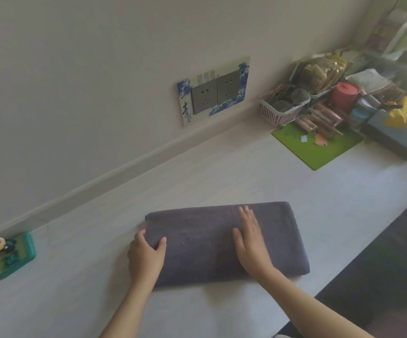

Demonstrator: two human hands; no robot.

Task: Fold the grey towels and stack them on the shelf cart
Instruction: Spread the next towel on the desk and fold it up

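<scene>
Both hands are on the folded grey towel (224,242): my right hand (252,242) lies flat on top with fingers straight, my left hand (146,254) curls round the towel's left end, thumb on top. That towel lies on the white table (222,172). Beyond the towel, the wall's socket plate (213,90) bears a character 青; smaller writing beside it is unreadable.

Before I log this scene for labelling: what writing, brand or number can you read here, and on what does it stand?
"青": large brush character on the lower left of the socket surround.
Small characters beside it and the dark vertical marks along its top: too blurred to read.
Panda box: dark marks on its front, unreadable.
Packets in the basket: no legible print.
Towel: no label shows.
</scene>
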